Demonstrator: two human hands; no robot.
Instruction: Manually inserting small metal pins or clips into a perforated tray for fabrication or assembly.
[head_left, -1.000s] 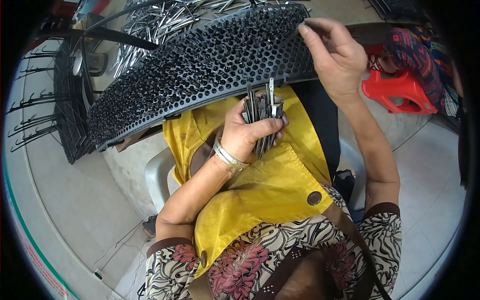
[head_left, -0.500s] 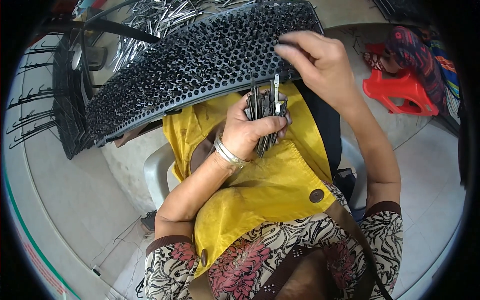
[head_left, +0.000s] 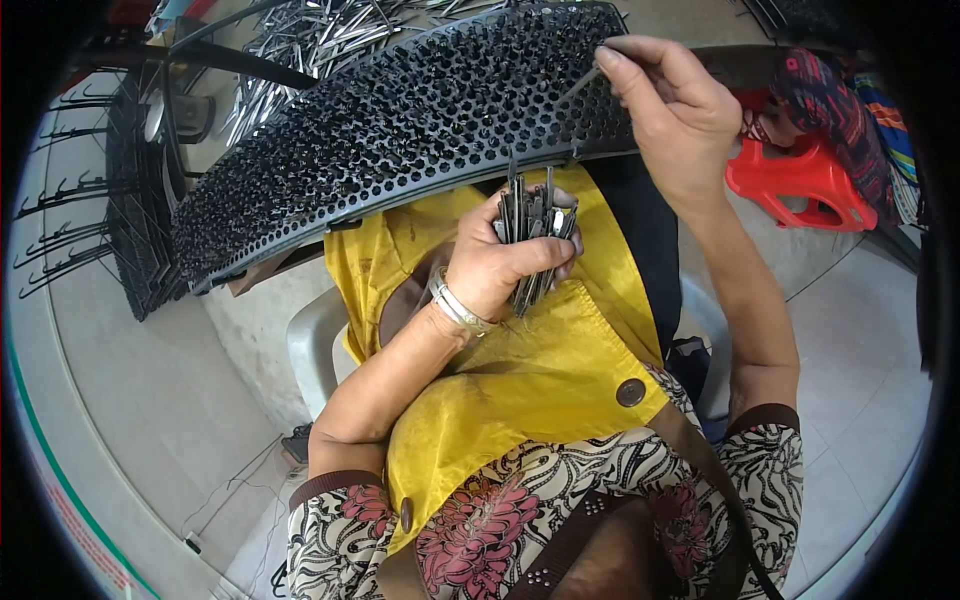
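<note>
My left hand (head_left: 505, 262) is wrapped round an upright bundle of thin metal strips (head_left: 530, 212), held above my yellow apron. The strips are dark grey, some shinier, and their tops stick out past my fingers. My right hand (head_left: 683, 115) is raised over the right end of a large black perforated tray (head_left: 345, 207). Between its thumb and fingertips is pinched one thin metal strip (head_left: 578, 86), which slants down toward the holes. The tray is covered with rows of round holes, many filled with dark pieces. I cannot tell whether the strip's lower end is inside a hole.
A pile of loose metal strips (head_left: 330, 38) lies behind the tray. To the left stands a dark rack with rows of hooks (head_left: 75, 190). On the right, a red plastic stool (head_left: 790, 188) stands near another person's patterned clothing (head_left: 830, 115). A dark bar (head_left: 250, 62) crosses at upper left.
My right hand has moved a little to the right and upward, and a strip now shows in its pinch. My left hand stays nearly in place with the bundle, which has shifted slightly.
</note>
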